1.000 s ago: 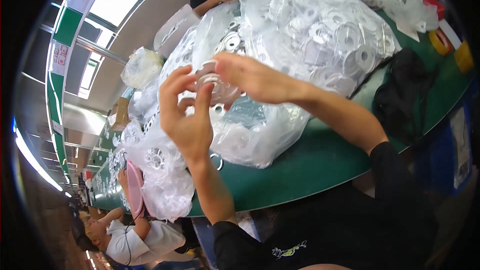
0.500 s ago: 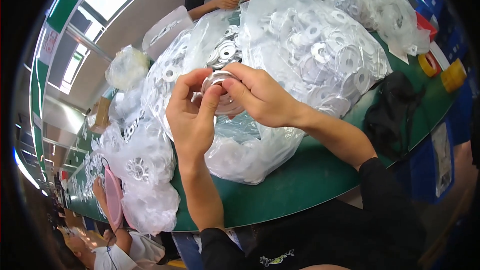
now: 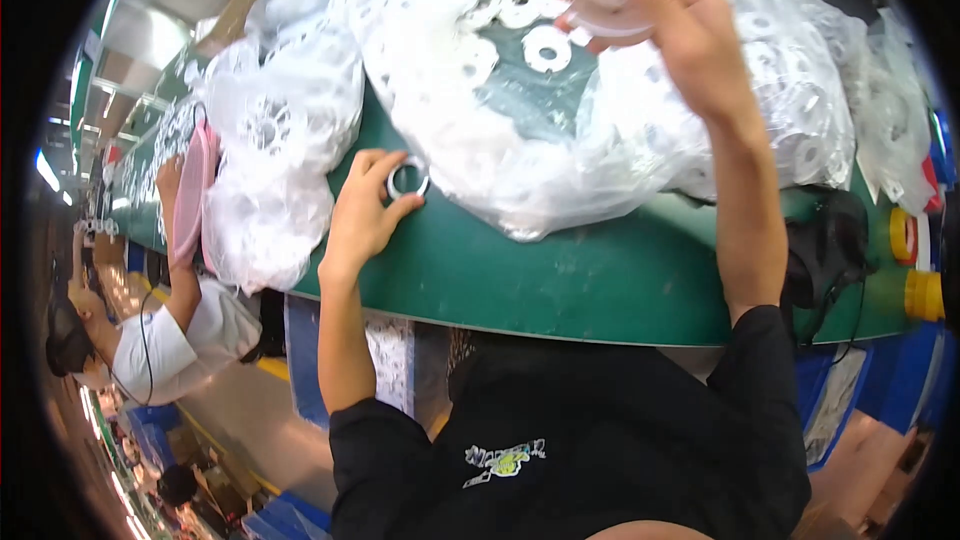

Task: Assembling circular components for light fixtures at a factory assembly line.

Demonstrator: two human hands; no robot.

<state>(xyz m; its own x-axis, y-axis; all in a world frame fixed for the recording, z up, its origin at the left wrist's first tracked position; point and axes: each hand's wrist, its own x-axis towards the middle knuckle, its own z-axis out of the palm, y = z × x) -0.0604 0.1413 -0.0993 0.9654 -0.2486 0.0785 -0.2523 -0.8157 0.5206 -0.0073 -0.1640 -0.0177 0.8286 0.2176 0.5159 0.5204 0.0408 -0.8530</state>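
Note:
My left hand (image 3: 366,208) pinches a thin silvery ring (image 3: 394,180) between thumb and fingers, low over the green table (image 3: 480,285) beside the edge of a big clear plastic bag (image 3: 540,215). At the upper right, my right hand (image 3: 695,25) is closed on a round translucent disc (image 3: 590,20) with a hole in its middle; motion blurs it a little. It is raised above the open bag. Inside the bag's mouth lie several flat white discs with centre holes, one such disc (image 3: 548,48) lying singly below my right hand.
More bags of white parts (image 3: 265,130) stand on the left, next to a pink basket-like object (image 3: 195,190) and a seated person in a white shirt (image 3: 185,340). A black bag (image 3: 830,245) and yellow tape rolls (image 3: 922,295) lie at the right end.
My hands have parted. The left moved down to the table with the ring; the right went up and right with the translucent disc. The view has shifted downward, leaving the person opposite out of sight.

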